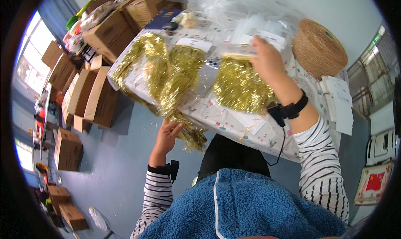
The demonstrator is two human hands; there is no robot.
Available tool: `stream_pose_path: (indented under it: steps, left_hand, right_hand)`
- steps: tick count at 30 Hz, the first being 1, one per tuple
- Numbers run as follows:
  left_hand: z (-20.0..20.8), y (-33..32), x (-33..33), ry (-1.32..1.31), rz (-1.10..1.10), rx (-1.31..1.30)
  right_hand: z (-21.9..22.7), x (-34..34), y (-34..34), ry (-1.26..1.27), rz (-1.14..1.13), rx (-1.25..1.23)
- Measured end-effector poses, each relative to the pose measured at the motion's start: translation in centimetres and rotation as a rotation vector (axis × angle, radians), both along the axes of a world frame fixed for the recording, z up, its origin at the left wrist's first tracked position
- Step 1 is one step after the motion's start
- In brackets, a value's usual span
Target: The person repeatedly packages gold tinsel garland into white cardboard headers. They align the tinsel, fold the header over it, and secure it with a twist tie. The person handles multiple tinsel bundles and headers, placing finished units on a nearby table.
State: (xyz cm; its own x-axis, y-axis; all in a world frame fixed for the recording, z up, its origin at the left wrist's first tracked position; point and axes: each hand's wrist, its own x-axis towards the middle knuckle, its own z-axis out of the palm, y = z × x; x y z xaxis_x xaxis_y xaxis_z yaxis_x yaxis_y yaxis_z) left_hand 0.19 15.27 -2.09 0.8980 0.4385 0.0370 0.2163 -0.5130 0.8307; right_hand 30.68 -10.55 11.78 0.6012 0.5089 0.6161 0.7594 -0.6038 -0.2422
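Looking down, we see a table (234, 122) covered with a white cloth printed with small coloured shapes, standing on a blue-grey floor (112, 168) in a cluttered room. Brown cardboard boxes (94, 93) stand stacked along the table's left side and more lie scattered toward the bright windows at the far left.

Our left hand (167, 134) is raised at the table's near edge, its fingers curled around the lower end of a long gold tinsel garland (167, 78) that trails up across the cloth in a loose loop and hangs over the edge just beside our fingers. Our right hand (267, 59) reaches further onto the table and grips the top edge of a clear bag of gold tinsel (240, 86), which lies flat on the cloth below the hand. Both wrists wear black straps over striped sleeves, and a thin black cable hangs from the right one.

Just right of our right hand a large cone of tan twine (319, 42) lies on its side. White paper cards (340, 99) lie near the table's right edge. Clear plastic bags (234, 9) are heaped at the far end, beyond the tinsel. A blue fleece (246, 205) fills the bottom of the view, hiding our lap
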Motion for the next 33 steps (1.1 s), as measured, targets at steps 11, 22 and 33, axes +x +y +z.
stream_pose_path:
  steps: [11,22,33]
  left_hand:
    - [-1.1,0.2,1.5,-0.118,0.101,-0.432]
    - [-1.6,4.7,-9.0,-0.023,0.398,-0.295]
    - [1.9,7.3,-14.8,0.054,0.432,0.128]
  right_hand:
    - [0.8,1.6,0.1,0.274,0.04,0.09]
    - [-0.7,9.1,-7.7,0.344,-0.315,0.129]
    - [-0.9,-1.7,-31.3,0.281,-0.984,-0.292]
